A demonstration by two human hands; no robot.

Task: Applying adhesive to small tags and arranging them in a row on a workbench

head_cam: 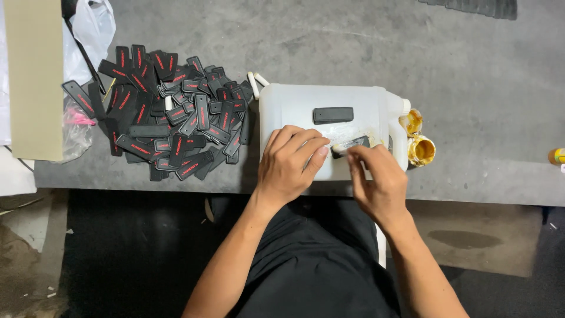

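Both hands work on a white jug (294,109) lying flat: left hand (291,162) presses a black tag (352,143), right hand (376,179) pinches closed on a small applicator. Beyond, a second tag (333,115); far left, the tag pile (170,112). Glue from the yellow-smeared cap (421,150) may foul fingers or let the tag slip.

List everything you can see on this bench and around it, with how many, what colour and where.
Rubber tags: a big pile, black with red markings, left on the table.
Jerrycan: one, white, lying flat at table centre.
Tag on jerrycan: one, black, lying alone.
Tag being worked: one, black, between both hands.
Glue pot: one, yellow, right of the jerrycan.
Plastic bag: one, white, top left.
Cardboard strip: one, beige, far left.
Table: one, grey.
Left hand: resting on the jerrycan.
Right hand: at the tag.
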